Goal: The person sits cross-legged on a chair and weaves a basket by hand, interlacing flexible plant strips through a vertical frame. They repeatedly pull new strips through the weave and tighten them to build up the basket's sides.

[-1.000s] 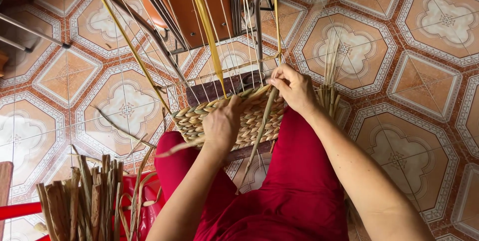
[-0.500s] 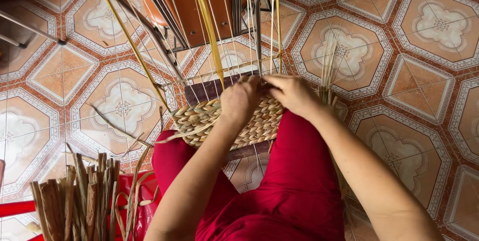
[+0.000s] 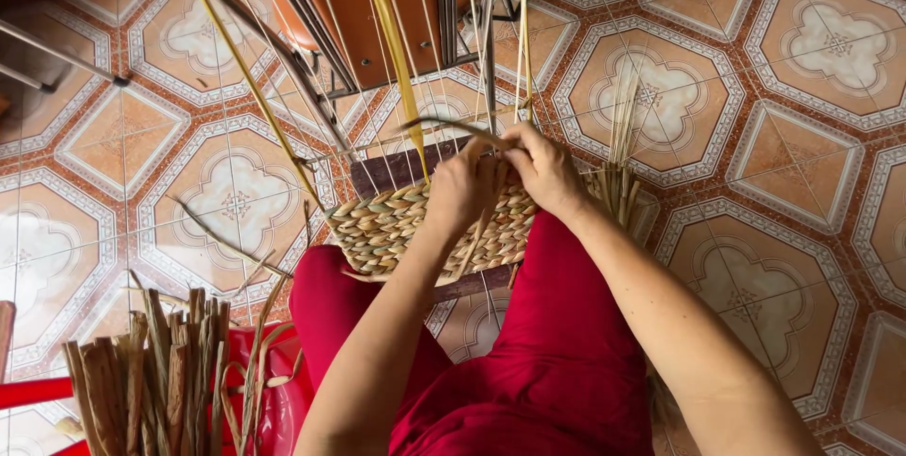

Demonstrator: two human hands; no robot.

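A half-woven basket [image 3: 382,225] of braided straw rests on my lap over red trousers [image 3: 557,362]. Thin upright wire stakes [image 3: 444,59] rise from its top edge. My left hand [image 3: 464,187] and my right hand [image 3: 545,168] meet at the basket's upper right rim, both pinching a straw strand [image 3: 444,126] that curves out to the left between the stakes. Another loose strand [image 3: 477,239] hangs down across the weave below my left hand.
A bundle of dried straw strips [image 3: 160,371] stands in a red tub [image 3: 283,409] at lower left. More stalks [image 3: 618,182] lean right of the basket. A brown stool with metal legs [image 3: 377,3] stands ahead on patterned floor tiles [image 3: 793,135].
My left hand rose from the basket's middle to the upper rim beside my right hand. Both hands now grip a strand at the stakes, and the view has shifted slightly.
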